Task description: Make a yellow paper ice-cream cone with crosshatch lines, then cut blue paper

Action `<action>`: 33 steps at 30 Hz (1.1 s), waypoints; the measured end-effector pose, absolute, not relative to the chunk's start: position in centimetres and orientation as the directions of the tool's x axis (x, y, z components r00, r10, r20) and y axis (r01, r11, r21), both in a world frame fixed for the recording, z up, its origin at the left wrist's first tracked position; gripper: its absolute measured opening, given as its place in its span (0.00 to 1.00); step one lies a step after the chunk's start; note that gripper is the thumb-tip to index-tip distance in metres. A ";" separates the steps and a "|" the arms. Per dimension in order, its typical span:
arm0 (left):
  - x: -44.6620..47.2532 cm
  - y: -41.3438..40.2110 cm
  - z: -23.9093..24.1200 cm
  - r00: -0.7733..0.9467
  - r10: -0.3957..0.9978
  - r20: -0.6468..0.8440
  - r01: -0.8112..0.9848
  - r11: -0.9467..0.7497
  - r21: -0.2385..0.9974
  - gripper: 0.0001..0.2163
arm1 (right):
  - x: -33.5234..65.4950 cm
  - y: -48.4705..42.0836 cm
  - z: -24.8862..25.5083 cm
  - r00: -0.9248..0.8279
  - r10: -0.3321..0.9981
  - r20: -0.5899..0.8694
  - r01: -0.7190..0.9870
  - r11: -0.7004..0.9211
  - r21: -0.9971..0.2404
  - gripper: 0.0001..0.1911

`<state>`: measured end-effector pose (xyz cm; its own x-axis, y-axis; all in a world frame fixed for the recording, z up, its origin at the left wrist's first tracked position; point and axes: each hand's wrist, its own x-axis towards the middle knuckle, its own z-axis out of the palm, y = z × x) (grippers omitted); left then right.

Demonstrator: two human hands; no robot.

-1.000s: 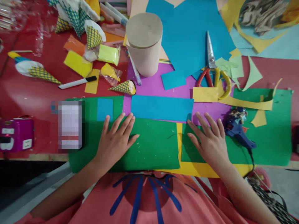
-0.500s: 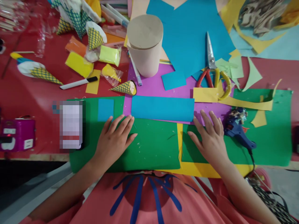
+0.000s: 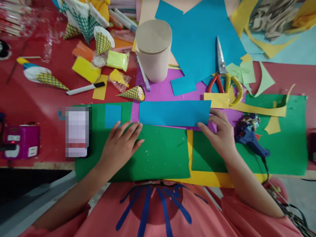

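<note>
My left hand [image 3: 122,144] lies flat with fingers spread on a green paper sheet [image 3: 160,154], its fingertips near the lower left corner of a long blue paper strip [image 3: 172,113]. My right hand [image 3: 219,133] pinches the right end of that blue strip, thumb under its lower corner and fingers curled at its edge. The strip lies across a purple sheet [image 3: 163,90]. A small blue square [image 3: 113,116] sits just left of my left hand.
A blue glue gun [image 3: 249,140] lies right of my right hand. Red-handled scissors [image 3: 223,74], a tan paper cylinder [image 3: 153,49], a large blue sheet [image 3: 202,36], a marker [image 3: 85,89], paper cones [image 3: 132,93], a purple box [image 3: 18,141] and paper scraps crowd the red table [image 3: 32,98].
My right hand has moved up from lying flat on the green sheet and closed on the strip's right end; the strip has shifted slightly right. My left hand has barely moved.
</note>
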<state>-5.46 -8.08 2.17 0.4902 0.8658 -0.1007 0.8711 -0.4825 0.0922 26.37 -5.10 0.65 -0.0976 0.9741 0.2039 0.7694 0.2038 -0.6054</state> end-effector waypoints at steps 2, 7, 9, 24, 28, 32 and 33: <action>-5.8 -8.0 2.0 0.508 0.855 -0.099 0.860 -0.500 0.101 0.24 | 26.3 -4.8 0.9 -0.080 0.969 0.232 0.754 0.211 -0.622 0.09; -6.7 -8.4 2.1 0.495 0.869 -0.008 0.848 -0.481 0.222 0.24 | 27.5 -5.6 1.8 0.079 0.822 0.564 0.805 0.281 -0.523 0.06; -6.7 -8.6 2.3 0.487 0.874 -0.003 0.809 -0.449 0.378 0.22 | 28.0 -6.7 1.8 0.065 0.760 0.647 0.862 0.284 -0.420 0.06; -0.2 -6.0 1.4 0.572 0.602 -0.557 -0.106 0.728 0.678 0.31 | 21.9 -13.2 0.4 -0.529 0.821 0.215 0.736 0.570 -0.366 0.13; 0.6 -5.5 1.4 0.508 0.548 -0.665 -0.157 0.818 0.554 0.22 | 22.3 -12.8 0.5 -0.576 0.774 0.264 0.634 0.626 -0.454 0.12; 0.9 -5.6 1.7 0.467 0.514 -0.720 -0.213 0.855 0.472 0.17 | 22.8 -12.0 0.8 -0.633 0.709 0.311 0.531 0.690 -0.493 0.13; 0.8 -5.7 1.7 0.461 0.510 -0.726 -0.216 0.858 0.465 0.17 | 22.9 -11.7 0.8 -0.652 0.692 0.309 0.515 0.704 -0.490 0.14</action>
